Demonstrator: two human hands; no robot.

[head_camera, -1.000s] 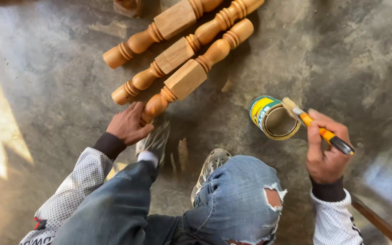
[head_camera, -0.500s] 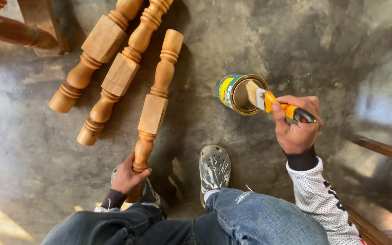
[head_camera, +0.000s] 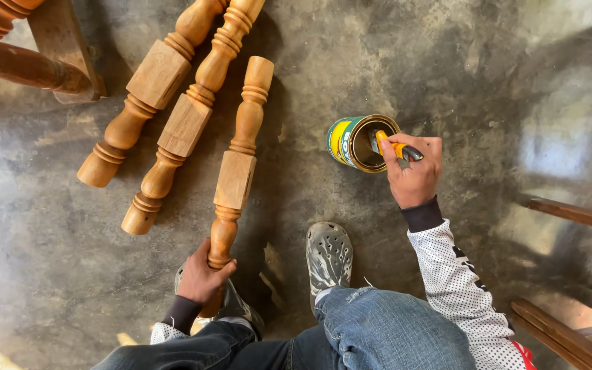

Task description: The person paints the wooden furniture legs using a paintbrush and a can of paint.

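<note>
At lower centre a turned wooden leg (head_camera: 236, 175) was gripped by the left hand (head_camera: 203, 277), while a brush (head_camera: 393, 146) clamped in the right hand (head_camera: 412, 175) was dipped into the tin (head_camera: 352, 142).

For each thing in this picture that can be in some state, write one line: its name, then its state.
Tin can: open, upright on the floor.
Paintbrush: bristles dipped inside the can, held by the right hand.
Nearest turned wooden leg: lying on the floor, lower end gripped by the left hand.
Two other turned legs: lying side by side, untouched.
</note>
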